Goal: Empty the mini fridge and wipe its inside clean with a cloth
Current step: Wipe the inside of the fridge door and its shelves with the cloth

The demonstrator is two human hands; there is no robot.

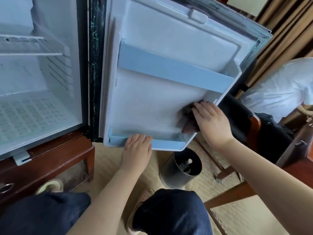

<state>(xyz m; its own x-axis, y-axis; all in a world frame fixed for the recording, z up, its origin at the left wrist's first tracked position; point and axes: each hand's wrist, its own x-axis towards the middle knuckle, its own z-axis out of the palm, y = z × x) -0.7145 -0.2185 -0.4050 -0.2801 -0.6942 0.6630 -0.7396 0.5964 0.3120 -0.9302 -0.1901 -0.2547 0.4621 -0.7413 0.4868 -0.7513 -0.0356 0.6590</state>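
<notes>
Head view: the mini fridge [42, 73] stands open at nine to ten o'clock on a wooden stand [55, 150]. Its cavity holds only a wire shelf [32, 46], so the emptying looks finished. The door [152, 99] swings out toward twelve and one o'clock, and both of its blue racks are bare.

The right hand [210, 121], at three o'clock, holds a dark cloth [187, 116] against the door's lower right liner. Its fingers lie close together over the cloth, and the thumb is hidden. The left hand [137, 150], near six o'clock of the door, rests its relaxed fingers on the bottom rack, steadying the door.

A metal bin [179, 170] with a bottle in it sits on the floor at five o'clock. I judge the wiping to be well along, at the door. Whether the cavity has been wiped cannot be told.
</notes>
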